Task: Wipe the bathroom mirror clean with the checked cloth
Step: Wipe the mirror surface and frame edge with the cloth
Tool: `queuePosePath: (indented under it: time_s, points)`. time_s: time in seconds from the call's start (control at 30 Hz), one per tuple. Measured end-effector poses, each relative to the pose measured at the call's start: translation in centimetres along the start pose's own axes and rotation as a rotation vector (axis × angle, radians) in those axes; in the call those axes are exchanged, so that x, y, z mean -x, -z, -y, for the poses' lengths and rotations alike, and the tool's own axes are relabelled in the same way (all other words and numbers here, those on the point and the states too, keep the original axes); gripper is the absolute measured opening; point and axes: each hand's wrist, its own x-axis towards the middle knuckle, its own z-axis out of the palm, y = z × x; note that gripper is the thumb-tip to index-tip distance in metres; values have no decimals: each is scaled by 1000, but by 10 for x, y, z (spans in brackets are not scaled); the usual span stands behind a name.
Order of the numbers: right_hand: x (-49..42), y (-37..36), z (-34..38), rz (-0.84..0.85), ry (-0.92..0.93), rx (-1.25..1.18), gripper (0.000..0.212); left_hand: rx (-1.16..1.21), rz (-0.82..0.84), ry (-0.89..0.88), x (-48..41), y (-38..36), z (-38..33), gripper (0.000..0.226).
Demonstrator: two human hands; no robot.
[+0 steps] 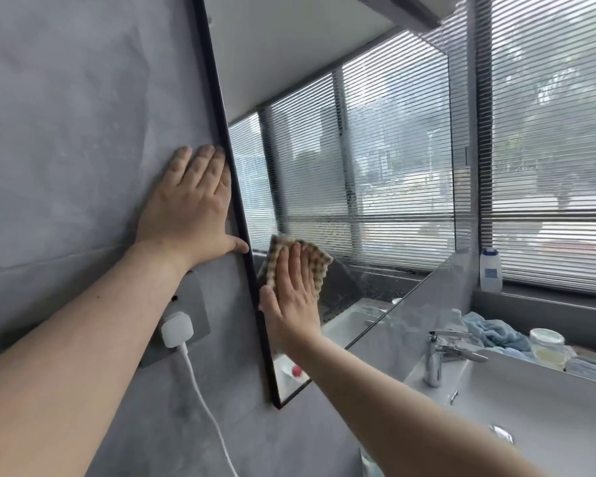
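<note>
Left hand [190, 204] flat on the wall [66, 132], wiping under way
Right hand [291, 297], fingers straight, presses the checked cloth [312, 261] to the mirror [375, 149] low left; next sweep should run rightward

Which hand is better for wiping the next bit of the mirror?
The right hand. It presses the checked cloth flat on the mirror glass, near its lower left edge. The left hand holds no cloth and rests flat on the grey wall beside the frame.
</note>
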Motion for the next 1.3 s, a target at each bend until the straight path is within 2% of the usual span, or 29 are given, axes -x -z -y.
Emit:
queuePosePath:
  time_s: [0.1,0.17,0.4,0.5,0.63,0.7,0.83,0.9,1.0,1.07,1.2,1.3]
  points:
    - [-23,12,-11,-31,24,-48,71,11,-3,-1,0,0,0,135]
    - [-20,6,-28,-52,-28,-46,76,5,-2,4,0,0,-1,135]
    - [39,-33,-90,-128,-670,-283,83,5,-12,5,0,-1,-1,135]
    - [61,-40,-101,-92,-797,-356,85,13,-9,5,0,-1,-1,135]
    - [50,-37,-96,-84,-835,-297,71,-3,1,12,0,0,-1,134]
    - [36,-31,-93,-107,-819,-273,71,4,-2,9,1,0,-1,134]
    - [-7,-11,-82,-146,-664,-313,83,8,2,9,1,1,-1,133]
    - [-35,4,-78,-172,-586,-333,82,1,3,8,1,1,-1,133]
    - [-70,28,-75,-160,-508,-263,62,-2,3,7,1,0,-1,132]
    - [-86,37,-79,-171,-481,-198,56,-6,2,4,1,-1,0,132]
    - [-97,30,-89,-210,-404,-170,62,20,-29,-2,0,-4,-1,131]
    - [-90,18,-108,-242,-472,-186,64,45,-53,-2,0,-8,-1,132]
